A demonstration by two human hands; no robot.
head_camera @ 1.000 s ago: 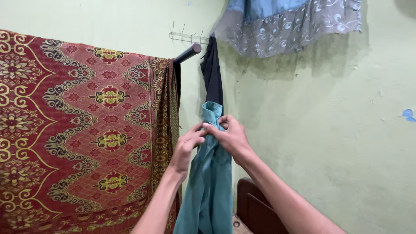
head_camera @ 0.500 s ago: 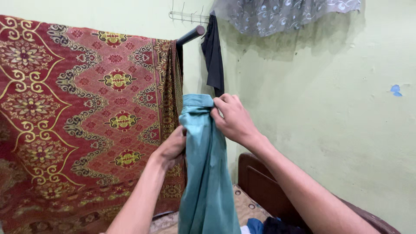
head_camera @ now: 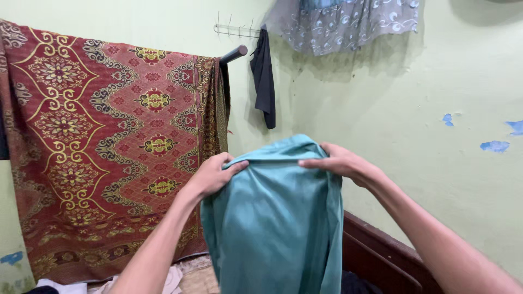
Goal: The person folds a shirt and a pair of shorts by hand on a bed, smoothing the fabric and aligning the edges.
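A: What has changed from half a second ago?

B: The teal cloth (head_camera: 275, 218) was a narrow bunched strip with both hands close together at its top. Now it is spread wide, and the hands have moved apart to its two upper corners. It also sits lower and nearer to the camera.

A: How are the hands placed?

B: The left hand (head_camera: 211, 175) grips the top left edge, thumb in front and fingers curled behind the fold. The right hand (head_camera: 342, 162) pinches the top right edge, fingers laid flat along it and pointing left. Both forearms reach up from below, and both hands are closed on the fabric.

A: Where does the cloth hang?

B: Straight down between the arms, in front of a dark wooden bed frame (head_camera: 381, 253).

A: And behind?

B: A red patterned rug (head_camera: 109, 147) hangs over a rod on the left. A dark garment (head_camera: 265, 81) hangs from a wire hook rack (head_camera: 235, 28), and a grey lace cloth (head_camera: 348, 24) hangs high on the pale green wall (head_camera: 436, 109).
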